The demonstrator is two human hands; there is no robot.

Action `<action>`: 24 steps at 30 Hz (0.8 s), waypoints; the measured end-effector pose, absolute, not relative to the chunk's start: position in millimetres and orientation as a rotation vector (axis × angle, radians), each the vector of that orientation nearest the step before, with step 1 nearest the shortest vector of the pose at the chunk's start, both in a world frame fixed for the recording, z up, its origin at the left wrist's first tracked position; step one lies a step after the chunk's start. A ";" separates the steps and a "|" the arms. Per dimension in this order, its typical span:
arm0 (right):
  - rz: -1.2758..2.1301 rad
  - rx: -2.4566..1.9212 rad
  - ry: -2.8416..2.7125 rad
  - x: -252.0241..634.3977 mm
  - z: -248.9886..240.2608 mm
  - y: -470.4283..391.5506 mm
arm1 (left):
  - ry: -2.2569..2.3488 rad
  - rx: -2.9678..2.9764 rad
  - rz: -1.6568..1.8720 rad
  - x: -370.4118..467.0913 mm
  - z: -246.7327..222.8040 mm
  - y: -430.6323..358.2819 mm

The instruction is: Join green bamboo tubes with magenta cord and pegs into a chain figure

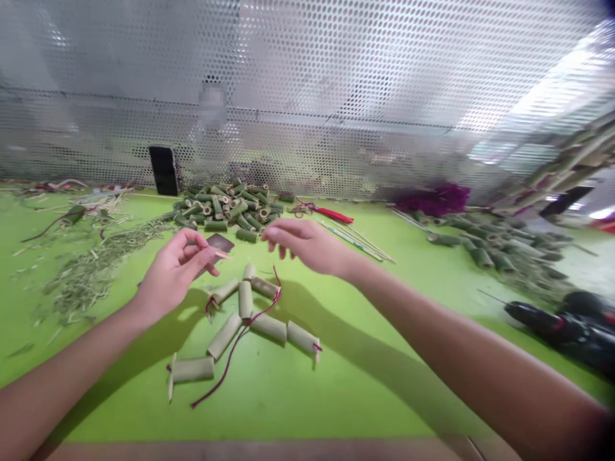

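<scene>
My left hand [170,272] is closed, pinching a short pale wooden stick [221,255] between thumb and fingers. A dark square sheet [221,242] shows just behind these fingertips; whether the hand touches it I cannot tell. My right hand [307,246] hovers in front of the bamboo pile, thumb and fingers drawn together; whatever is in them is hidden. Below both hands lies a figure of pale bamboo tubes [245,301] strung together, its limbs spread. A purple cord [233,352] runs across it, and small stick pegs [171,378] sit at the leg ends.
Cut green bamboo tubes [225,205] are heaped at the back, beside a propped phone [164,170]. Shavings [96,269] cover the left. A red-handled tool [335,214] and thin sticks [355,238] lie right of centre. At right are a drill [542,320] and more bamboo [500,246].
</scene>
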State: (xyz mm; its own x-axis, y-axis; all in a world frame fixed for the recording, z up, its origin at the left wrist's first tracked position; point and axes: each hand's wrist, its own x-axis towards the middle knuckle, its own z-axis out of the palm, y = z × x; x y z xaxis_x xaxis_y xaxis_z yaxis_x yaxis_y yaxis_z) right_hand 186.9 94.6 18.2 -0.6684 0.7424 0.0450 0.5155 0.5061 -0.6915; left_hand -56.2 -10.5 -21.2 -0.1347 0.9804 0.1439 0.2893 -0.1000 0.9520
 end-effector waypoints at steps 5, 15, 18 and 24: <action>1.372 -0.793 -2.224 115.6 12.2 58.8 | 1.514 1.478 1.472 -64.4 -13.6 -5.9; 1.184 -0.799 -2.224 84.1 1.7 94.5 | 1.763 2.031 0.846 -113.6 -10.0 -1.4; 0.640 -0.894 -2.619 76.1 -7.7 106.3 | 1.838 2.168 0.475 -132.5 -27.0 -1.9; 0.324 -0.793 -2.904 52.3 -32.7 111.5 | 1.715 2.207 0.337 -127.4 -50.4 -14.0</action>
